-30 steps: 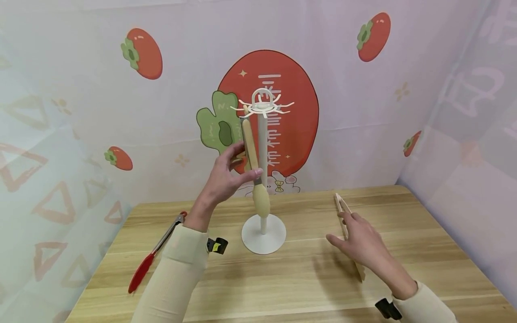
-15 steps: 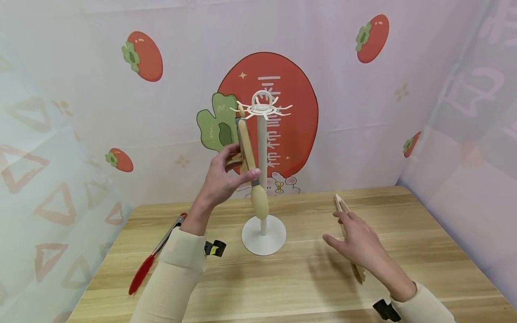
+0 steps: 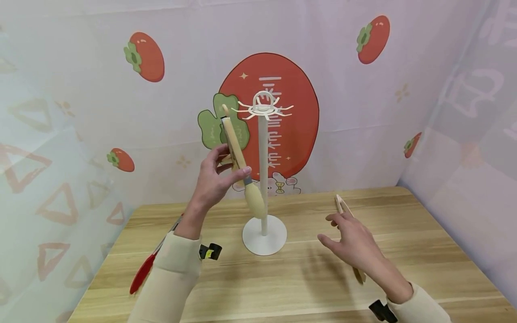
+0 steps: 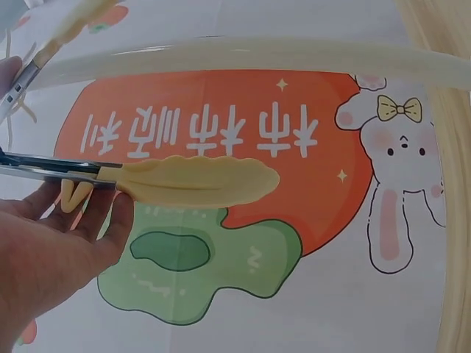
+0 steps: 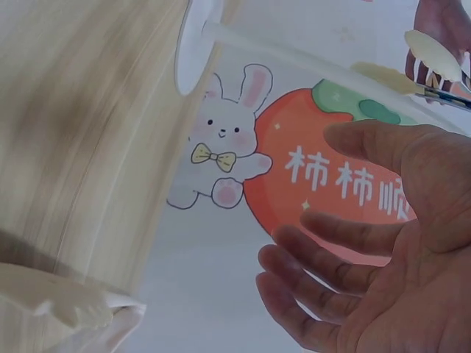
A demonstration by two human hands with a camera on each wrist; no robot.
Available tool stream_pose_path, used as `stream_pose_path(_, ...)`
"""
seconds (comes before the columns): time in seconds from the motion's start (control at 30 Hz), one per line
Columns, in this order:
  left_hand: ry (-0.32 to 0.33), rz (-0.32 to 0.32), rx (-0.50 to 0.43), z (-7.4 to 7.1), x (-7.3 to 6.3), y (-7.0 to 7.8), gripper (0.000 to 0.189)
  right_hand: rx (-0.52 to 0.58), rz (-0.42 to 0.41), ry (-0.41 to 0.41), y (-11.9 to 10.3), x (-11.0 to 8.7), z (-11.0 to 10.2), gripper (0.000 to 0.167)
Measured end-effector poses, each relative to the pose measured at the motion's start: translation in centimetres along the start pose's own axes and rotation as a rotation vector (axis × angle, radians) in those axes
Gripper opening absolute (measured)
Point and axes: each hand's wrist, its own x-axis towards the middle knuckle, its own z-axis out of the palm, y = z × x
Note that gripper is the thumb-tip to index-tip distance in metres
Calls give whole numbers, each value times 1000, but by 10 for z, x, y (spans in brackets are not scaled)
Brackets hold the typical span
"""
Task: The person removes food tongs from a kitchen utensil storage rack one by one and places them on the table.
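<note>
My left hand (image 3: 212,181) grips a pair of cream-headed tongs (image 3: 255,200) just left of a white hook stand (image 3: 263,148). The tongs tilt, loop end up and left, heads down across the lower pole in the head view. In the left wrist view a scalloped head of the tongs (image 4: 202,184) points away from the fingers, with metal arms behind it. My right hand (image 3: 357,237) hovers over the table with fingers spread and loosely bent, holding nothing. Below it lies a second pair of beige tongs (image 3: 338,202), partly hidden by the hand.
Red-tipped metal tongs (image 3: 142,273) lie on the wooden table (image 3: 282,287) at the left, partly covered by the left sleeve. The stand's round base (image 3: 258,246) sits mid-table, and curved hooks (image 3: 264,110) ring its top. A printed cloth backdrop (image 3: 343,148) rises behind.
My left hand has moved left with the tongs, whose loop end has swung away from the hooks and now leans further left. My right hand has drifted slightly left.
</note>
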Motion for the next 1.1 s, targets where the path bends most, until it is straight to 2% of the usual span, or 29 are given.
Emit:
stream_pose_path(0.33,56,-63,10,-9,-13,-9,67,9,-18,-14,-7,0,4,35)
stream_pose_path(0.57,63,-137,17,-14,-25,-17,70,-5,-35,-21,-11,0,5,33)
stream_pose_path(0.87,48,-271,48,-16,-39,-30,72,-21,-52,2,-18,-1,8,25)
stream_pose_path(1.1,18,-419,145,-15,-48,-35,80,24,-34,-41,-23,-5,10,23)
